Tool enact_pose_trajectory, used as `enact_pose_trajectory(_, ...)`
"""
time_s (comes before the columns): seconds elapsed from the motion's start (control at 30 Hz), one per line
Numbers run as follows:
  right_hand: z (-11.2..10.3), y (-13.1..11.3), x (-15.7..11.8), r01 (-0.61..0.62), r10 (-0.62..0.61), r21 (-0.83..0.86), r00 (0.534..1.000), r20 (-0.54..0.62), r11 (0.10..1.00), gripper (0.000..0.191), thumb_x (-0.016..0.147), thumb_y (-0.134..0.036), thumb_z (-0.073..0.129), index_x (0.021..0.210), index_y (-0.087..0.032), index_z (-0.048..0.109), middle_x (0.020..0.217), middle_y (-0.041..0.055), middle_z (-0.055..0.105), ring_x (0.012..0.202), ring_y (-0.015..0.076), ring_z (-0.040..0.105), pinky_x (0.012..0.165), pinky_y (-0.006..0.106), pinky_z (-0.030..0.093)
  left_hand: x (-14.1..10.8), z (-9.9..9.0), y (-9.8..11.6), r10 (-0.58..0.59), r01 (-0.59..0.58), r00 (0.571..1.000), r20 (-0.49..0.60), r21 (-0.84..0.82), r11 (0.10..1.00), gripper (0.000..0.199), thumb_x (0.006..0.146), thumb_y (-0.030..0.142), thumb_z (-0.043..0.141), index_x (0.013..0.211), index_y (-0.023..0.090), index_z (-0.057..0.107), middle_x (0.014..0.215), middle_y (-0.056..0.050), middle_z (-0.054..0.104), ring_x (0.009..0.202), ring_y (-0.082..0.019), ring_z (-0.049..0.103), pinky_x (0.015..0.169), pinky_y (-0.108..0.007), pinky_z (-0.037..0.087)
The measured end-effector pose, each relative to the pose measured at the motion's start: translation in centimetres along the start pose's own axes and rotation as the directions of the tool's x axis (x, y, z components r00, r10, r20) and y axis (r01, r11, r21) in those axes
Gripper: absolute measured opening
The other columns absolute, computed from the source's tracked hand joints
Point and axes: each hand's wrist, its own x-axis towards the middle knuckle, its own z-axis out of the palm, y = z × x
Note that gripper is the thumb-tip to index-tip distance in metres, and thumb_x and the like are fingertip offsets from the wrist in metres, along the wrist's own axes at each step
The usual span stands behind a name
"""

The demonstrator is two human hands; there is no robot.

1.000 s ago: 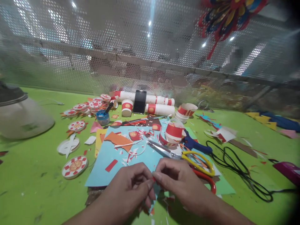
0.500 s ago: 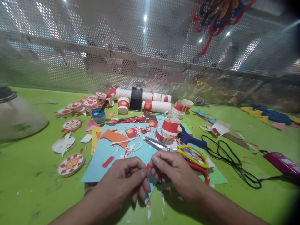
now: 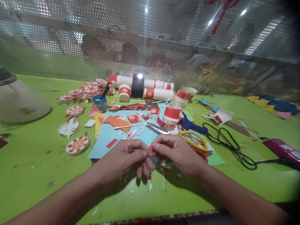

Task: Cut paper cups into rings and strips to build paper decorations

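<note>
Between my two hands is a small red paper piece (image 3: 150,149). My left hand (image 3: 131,157) pinches it with thumb and forefinger, the other fingers loosely curled. The fingertips of my right hand (image 3: 174,153) are closed at its other side. Both hands hover over the near edge of a light blue paper sheet (image 3: 99,145). On that sheet lie a red paper strip (image 3: 112,143), an orange paper scrap (image 3: 118,122) and many clippings. Scissors (image 3: 159,127) with yellow and red handles lie just beyond my right hand. Cut red-and-white paper cup parts (image 3: 172,114) stand behind them.
Decorated white-and-red discs (image 3: 77,145) lie at the left, near a blue paint jar (image 3: 100,102). Stacked paper cups (image 3: 159,94) and a phone (image 3: 137,86) are at the back. A blue glue gun (image 3: 193,126), black cable (image 3: 231,150) and purple device (image 3: 282,151) occupy the right.
The camera view has tilted down, so the scene sits higher and the table's near edge shows. Both hands stay together around the red paper piece, which now shows slightly more.
</note>
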Motion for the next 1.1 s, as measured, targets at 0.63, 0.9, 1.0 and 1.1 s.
enact_pose_trajectory(0.63, 0.0, -0.1, -0.4, 0.064, -0.062, -0.325, 0.998, 0.017, 0.944, 0.029, 0.082, -0.043, 0.06, 0.069, -0.017, 0.058, 0.057, -0.0027, 0.051, 0.053, 0.011, 0.044, 0.048, 0.024, 0.034, -0.4, 0.5, -0.4, 0.056, -0.058, 0.998, 0.02, 0.065, 0.996, 0.018, 0.087, 0.027, 0.05, 0.074, 0.014, 0.05, 0.058, -0.001, 0.06, 0.047, -0.008, 0.054, 0.05, -0.022, 0.041)
enact_pose_trajectory(0.9, -0.2, 1.0, -0.2, -0.047, 0.044, -0.103, 0.999, -0.031, 0.994, 0.031, 0.077, -0.049, 0.065, 0.07, -0.02, 0.057, 0.055, -0.0058, 0.044, 0.045, 0.008, 0.039, 0.042, 0.021, 0.033, -0.5, 0.6, -0.1, 0.061, -0.058, 0.998, -0.031, 0.09, 0.994, 0.017, 0.087, 0.021, 0.049, 0.071, 0.015, 0.049, 0.057, 0.001, 0.057, 0.043, -0.006, 0.051, 0.047, -0.02, 0.04)
enact_pose_trajectory(1.0, -0.4, 1.3, -0.1, -0.072, 0.07, -0.047, 0.997, -0.041, 0.996, 0.034, 0.083, -0.052, 0.058, 0.074, -0.019, 0.056, 0.059, -0.0045, 0.045, 0.049, 0.009, 0.042, 0.044, 0.021, 0.037, -0.5, 0.5, 0.1, 0.075, -0.072, 0.996, -0.041, 0.072, 0.995, 0.016, 0.087, 0.02, 0.049, 0.071, 0.014, 0.05, 0.057, 0.001, 0.057, 0.043, -0.005, 0.051, 0.048, -0.02, 0.042)
enact_pose_trajectory(1.1, -0.4, 1.3, -0.1, -0.061, 0.06, -0.096, 0.998, -0.006, 0.993, 0.034, 0.084, -0.051, 0.057, 0.075, -0.018, 0.058, 0.063, -0.003, 0.048, 0.055, 0.0097, 0.042, 0.049, 0.022, 0.036, -0.6, 0.6, 0.2, 0.069, -0.065, 0.996, -0.051, 0.068, 0.996, 0.017, 0.087, 0.02, 0.049, 0.071, 0.014, 0.05, 0.056, 0.001, 0.057, 0.043, -0.005, 0.05, 0.047, -0.02, 0.04)
